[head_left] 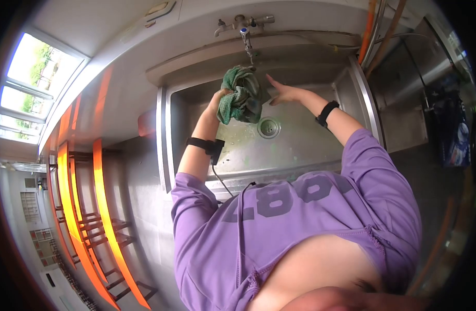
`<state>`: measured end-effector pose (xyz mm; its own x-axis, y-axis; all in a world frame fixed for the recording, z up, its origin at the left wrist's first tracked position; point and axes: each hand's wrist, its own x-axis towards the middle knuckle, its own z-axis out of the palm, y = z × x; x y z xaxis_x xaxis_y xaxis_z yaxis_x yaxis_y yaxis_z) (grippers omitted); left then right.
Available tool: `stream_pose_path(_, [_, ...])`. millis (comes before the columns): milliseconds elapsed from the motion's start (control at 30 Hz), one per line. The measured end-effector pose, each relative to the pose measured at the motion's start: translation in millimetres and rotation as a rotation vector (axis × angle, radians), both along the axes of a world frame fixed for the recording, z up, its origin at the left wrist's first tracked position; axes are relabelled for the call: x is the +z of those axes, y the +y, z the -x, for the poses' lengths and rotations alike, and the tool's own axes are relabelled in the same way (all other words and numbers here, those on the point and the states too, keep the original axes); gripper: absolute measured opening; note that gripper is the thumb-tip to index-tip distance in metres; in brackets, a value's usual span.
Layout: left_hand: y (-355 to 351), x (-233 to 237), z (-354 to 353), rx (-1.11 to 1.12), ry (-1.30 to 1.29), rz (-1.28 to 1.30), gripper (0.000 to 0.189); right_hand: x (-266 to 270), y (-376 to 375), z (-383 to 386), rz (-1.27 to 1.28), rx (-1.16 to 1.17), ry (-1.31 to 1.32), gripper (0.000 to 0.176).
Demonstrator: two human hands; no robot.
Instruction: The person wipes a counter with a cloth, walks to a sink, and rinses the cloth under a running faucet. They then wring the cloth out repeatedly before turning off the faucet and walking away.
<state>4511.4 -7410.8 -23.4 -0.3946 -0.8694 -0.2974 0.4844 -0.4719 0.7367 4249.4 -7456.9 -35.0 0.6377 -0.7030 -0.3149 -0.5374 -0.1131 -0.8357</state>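
A bunched green cloth (240, 96) hangs over the steel sink (300, 155), below the tap (244, 32). My left hand (220, 100) grips the cloth from its left side, with most of the fingers hidden by the folds. To the right of the cloth, my right hand (283, 94) is raised with thumb and fingers apart, holding nothing. A small gap separates it from the cloth. Below and between the hands, the round drain (269, 127) shows in the sink floor.
Orange-topped benches or tables (116, 228) stand on the left. Pipes (375, 33) run up the wall at the right of the sink. A dark blue bag-like item (454, 127) hangs at the far right. Windows (38, 85) are at the upper left.
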Motion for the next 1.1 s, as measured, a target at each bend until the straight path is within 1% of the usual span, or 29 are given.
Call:
stream_pose_path(33, [9.0, 19.8, 4.8, -0.024, -0.033, -0.023, 0.028, -1.3, 7.7, -1.6, -0.125, -0.001, -0.106, 0.106])
stream_pose_path(67, [18.8, 37.2, 9.2, -0.047, -0.066, -0.048, 0.027, -3.0, 15.4, -3.6, -0.069, -0.027, -0.143, 0.104])
stream_pose_path(100, [15.8, 28.5, 4.1, -0.096, -0.105, -0.027, 0.033, 1.6, 24.1, -9.5, -0.012, -0.052, -0.180, 0.102])
stream_pose_path(200, [20.4, 46.3, 16.2, -0.248, -0.240, 0.285, 0.055, 3.2, 34.4, -20.6, 0.185, -0.067, -0.247, 0.096])
stream_pose_path(233, [24.8, 56.5, 19.2, -0.241, -0.336, 0.327, 0.059, -1.1, 29.0, -22.3, 0.254, -0.064, -0.261, 0.093])
stream_pose_path(300, [31.6, 74.8, 25.5, -0.228, -0.533, 0.418, 0.067, -17.9, 18.9, -23.5, 0.100, -0.081, -0.670, 0.093])
stream_pose_path(333, [33.3, 76.5, 26.8, -0.229, -0.579, 0.442, 0.068, -21.6, 16.8, -21.9, 0.019, -0.091, -0.872, 0.094])
stream_pose_path(367, [34.3, 77.3, 27.7, -0.230, -0.624, 0.466, 0.069, -24.7, 13.3, -16.2, 0.008, -0.084, -0.757, 0.083])
stream_pose_path(433, [35.1, 78.5, 29.9, -0.223, -0.695, 0.480, 0.072, -13.4, 17.3, -6.2, -0.014, -0.071, -0.527, 0.062])
stream_pose_path(467, [33.6, 74.6, 29.4, -0.213, -0.739, 0.532, 0.072, -11.3, 23.1, -2.8, -0.077, -0.149, -0.505, 0.057])
stream_pose_path(533, [30.7, 68.3, 28.6, -0.191, -0.827, 0.640, 0.072, 13.2, 42.8, 2.9, -0.201, -0.303, -0.462, 0.050])
stream_pose_path(633, [32.0, 66.2, 31.4, -0.159, -0.955, 0.793, 0.072, 37.7, 40.1, 11.2, -0.114, -0.361, -0.373, 0.049])
stream_pose_path(733, [32.9, 62.4, 31.6, -0.107, -0.982, 0.855, 0.073, 68.8, 40.3, 22.8, 0.118, -0.428, -0.477, 0.039])
stream_pose_path(800, [36.3, 63.7, 33.7, -0.073, -1.047, 0.900, 0.074, 69.0, 21.6, 28.9, 0.389, -0.332, -0.560, 0.036])
stream_pose_path(833, [38.3, 64.6, 35.3, -0.054, -1.078, 0.923, 0.075, 81.3, 21.0, 29.6, 0.384, -0.337, -0.538, 0.035])
stream_pose_path(933, [40.6, 66.3, 41.3, 0.054, -1.059, 0.984, 0.078, 125.8, 31.2, 21.3, 0.423, -0.346, -0.486, 0.032])
stream_pose_path(1033, [39.2, 62.7, 42.1, 0.061, -1.063, 0.916, 0.082, 164.9, 50.4, 3.4, 0.172, -0.413, -0.674, 0.030])
stream_pose_path(1100, [38.1, 57.5, 41.8, 0.032, -0.967, 0.855, 0.082, 173.8, 38.8, -4.5, 0.278, -0.323, -0.684, 0.027])
